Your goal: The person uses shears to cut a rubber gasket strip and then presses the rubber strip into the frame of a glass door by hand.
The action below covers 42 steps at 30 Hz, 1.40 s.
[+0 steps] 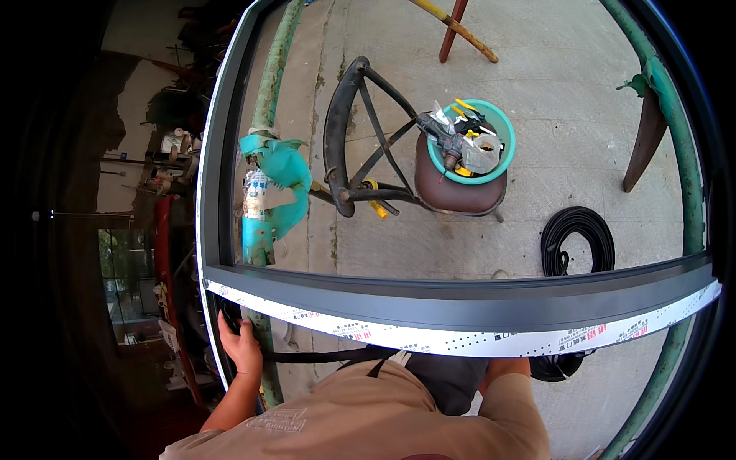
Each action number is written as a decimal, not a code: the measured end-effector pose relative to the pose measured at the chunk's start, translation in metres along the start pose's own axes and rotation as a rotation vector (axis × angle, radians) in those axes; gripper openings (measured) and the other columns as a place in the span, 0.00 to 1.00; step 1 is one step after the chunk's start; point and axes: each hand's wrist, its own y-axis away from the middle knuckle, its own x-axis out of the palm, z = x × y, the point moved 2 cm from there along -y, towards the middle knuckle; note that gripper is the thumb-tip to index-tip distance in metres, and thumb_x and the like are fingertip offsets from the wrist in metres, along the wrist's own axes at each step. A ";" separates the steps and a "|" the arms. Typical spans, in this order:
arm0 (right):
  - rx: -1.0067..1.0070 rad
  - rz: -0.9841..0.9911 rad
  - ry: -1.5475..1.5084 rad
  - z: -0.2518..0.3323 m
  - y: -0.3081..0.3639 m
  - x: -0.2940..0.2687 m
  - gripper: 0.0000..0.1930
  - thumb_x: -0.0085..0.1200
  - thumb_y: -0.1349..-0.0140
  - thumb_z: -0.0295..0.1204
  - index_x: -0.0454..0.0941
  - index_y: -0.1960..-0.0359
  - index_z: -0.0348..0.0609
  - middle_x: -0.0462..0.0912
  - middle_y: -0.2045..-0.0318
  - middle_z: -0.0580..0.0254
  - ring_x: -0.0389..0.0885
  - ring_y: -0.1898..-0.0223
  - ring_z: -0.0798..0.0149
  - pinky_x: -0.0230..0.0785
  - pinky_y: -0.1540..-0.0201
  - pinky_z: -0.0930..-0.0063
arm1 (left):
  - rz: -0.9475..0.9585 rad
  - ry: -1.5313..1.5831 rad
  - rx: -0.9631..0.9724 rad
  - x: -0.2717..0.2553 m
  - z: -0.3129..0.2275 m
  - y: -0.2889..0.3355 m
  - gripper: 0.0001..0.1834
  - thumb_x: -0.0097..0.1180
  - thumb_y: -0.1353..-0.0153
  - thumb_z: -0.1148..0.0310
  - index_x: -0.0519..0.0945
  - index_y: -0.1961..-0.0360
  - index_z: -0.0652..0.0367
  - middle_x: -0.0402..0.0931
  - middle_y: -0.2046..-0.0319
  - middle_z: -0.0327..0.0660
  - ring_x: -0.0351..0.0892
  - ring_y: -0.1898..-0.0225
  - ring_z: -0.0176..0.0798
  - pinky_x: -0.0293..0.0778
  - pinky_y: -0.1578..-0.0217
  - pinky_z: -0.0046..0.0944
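Note:
A large dark grey window frame [460, 303] lies in front of me, with white printed protective film [368, 333] along its near edge. My left hand [240, 345] is at the near left corner of the frame, thumb up and fingers bent around something black against the frame's side. It looks like the end of a black rubber strip [322, 356], which runs from beside this hand to the right, across my waist. My right forearm [507, 368] goes under the near edge of the frame, and the frame hides the right hand.
Through the frame, a turquoise basin [509, 157] with a drill [443, 142] and other tools sits on a brown stool seat [460, 201]. A black chair-like metal frame [337, 138] stands beside it. A black coil [579, 239] lies on the concrete. Green pipes [277, 69] run beneath the window frame.

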 end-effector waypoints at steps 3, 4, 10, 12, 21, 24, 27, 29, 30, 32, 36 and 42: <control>0.000 -0.009 0.009 -0.003 -0.002 0.000 0.33 0.52 0.20 0.55 0.83 0.26 0.44 0.80 0.24 0.41 0.77 0.23 0.38 0.70 0.21 0.45 | -0.012 -0.061 0.019 0.004 -0.005 0.000 0.38 0.65 0.27 0.72 0.68 0.18 0.67 0.79 0.58 0.37 0.71 0.75 0.29 0.71 0.78 0.34; -0.006 -0.012 0.014 -0.005 -0.003 -0.001 0.33 0.52 0.20 0.54 0.83 0.26 0.44 0.80 0.24 0.41 0.77 0.23 0.38 0.70 0.21 0.45 | -0.003 -0.066 0.019 0.005 -0.010 0.002 0.37 0.65 0.28 0.72 0.69 0.19 0.67 0.79 0.59 0.36 0.72 0.74 0.28 0.71 0.78 0.34; -0.029 -0.026 0.027 -0.008 -0.009 -0.002 0.33 0.52 0.20 0.54 0.83 0.26 0.44 0.80 0.24 0.40 0.78 0.23 0.38 0.71 0.22 0.45 | 0.013 -0.009 -0.038 0.011 -0.025 0.006 0.35 0.64 0.28 0.74 0.71 0.21 0.64 0.77 0.63 0.33 0.70 0.77 0.27 0.69 0.79 0.33; -0.034 -0.029 0.037 -0.007 -0.011 -0.003 0.32 0.52 0.20 0.53 0.83 0.26 0.44 0.81 0.25 0.40 0.78 0.23 0.38 0.71 0.22 0.45 | 0.021 0.013 -0.058 0.010 -0.024 0.007 0.36 0.64 0.27 0.74 0.70 0.20 0.64 0.78 0.63 0.34 0.71 0.76 0.27 0.69 0.79 0.34; -0.055 -0.047 0.054 -0.013 -0.020 0.002 0.32 0.53 0.20 0.52 0.83 0.26 0.44 0.82 0.26 0.40 0.78 0.24 0.38 0.72 0.23 0.46 | 0.018 0.006 -0.042 0.011 -0.025 0.008 0.36 0.63 0.27 0.74 0.70 0.20 0.64 0.78 0.65 0.34 0.72 0.78 0.28 0.70 0.79 0.34; -0.061 -0.053 0.058 -0.013 -0.021 0.001 0.31 0.53 0.20 0.52 0.83 0.27 0.43 0.82 0.26 0.40 0.79 0.24 0.38 0.72 0.23 0.46 | 0.022 -0.009 -0.034 0.009 -0.027 0.009 0.36 0.63 0.27 0.74 0.70 0.20 0.64 0.78 0.66 0.33 0.72 0.78 0.27 0.70 0.79 0.34; -0.071 -0.061 0.053 -0.011 -0.020 -0.002 0.31 0.53 0.20 0.51 0.83 0.27 0.43 0.82 0.26 0.40 0.79 0.24 0.38 0.72 0.23 0.46 | 0.025 0.005 -0.036 0.010 -0.028 0.010 0.36 0.63 0.28 0.74 0.70 0.20 0.64 0.78 0.66 0.33 0.72 0.78 0.27 0.70 0.79 0.33; -0.076 -0.060 0.058 -0.014 -0.021 0.001 0.31 0.53 0.20 0.51 0.83 0.27 0.43 0.82 0.26 0.40 0.79 0.24 0.38 0.72 0.23 0.46 | 0.019 0.014 -0.041 0.009 -0.029 0.011 0.36 0.63 0.28 0.74 0.70 0.20 0.64 0.78 0.66 0.33 0.72 0.78 0.27 0.70 0.79 0.33; -0.077 -0.068 0.055 -0.015 -0.023 0.003 0.31 0.53 0.20 0.51 0.83 0.27 0.43 0.83 0.27 0.40 0.79 0.24 0.38 0.73 0.23 0.46 | 0.021 0.004 -0.044 0.009 -0.031 0.011 0.36 0.63 0.28 0.74 0.70 0.20 0.64 0.78 0.66 0.33 0.71 0.79 0.27 0.70 0.79 0.33; -0.082 -0.068 0.058 -0.013 -0.025 0.002 0.31 0.53 0.20 0.51 0.83 0.27 0.43 0.83 0.27 0.40 0.79 0.24 0.38 0.73 0.24 0.46 | 0.021 -0.003 -0.045 0.010 -0.031 0.011 0.36 0.63 0.27 0.73 0.70 0.20 0.64 0.78 0.66 0.33 0.71 0.79 0.27 0.70 0.79 0.34; -0.089 -0.086 0.047 -0.013 -0.027 0.004 0.30 0.53 0.20 0.50 0.83 0.27 0.43 0.83 0.27 0.40 0.79 0.25 0.38 0.73 0.24 0.46 | 0.017 0.004 -0.044 0.012 -0.033 0.010 0.37 0.63 0.28 0.73 0.69 0.19 0.65 0.78 0.66 0.34 0.71 0.79 0.28 0.70 0.79 0.34; -0.128 -0.130 0.035 -0.011 -0.027 -0.007 0.30 0.54 0.20 0.49 0.83 0.28 0.43 0.84 0.28 0.40 0.80 0.25 0.38 0.74 0.24 0.46 | 0.027 0.005 -0.032 0.012 -0.033 0.014 0.36 0.63 0.27 0.73 0.70 0.20 0.66 0.78 0.66 0.34 0.71 0.78 0.27 0.70 0.80 0.34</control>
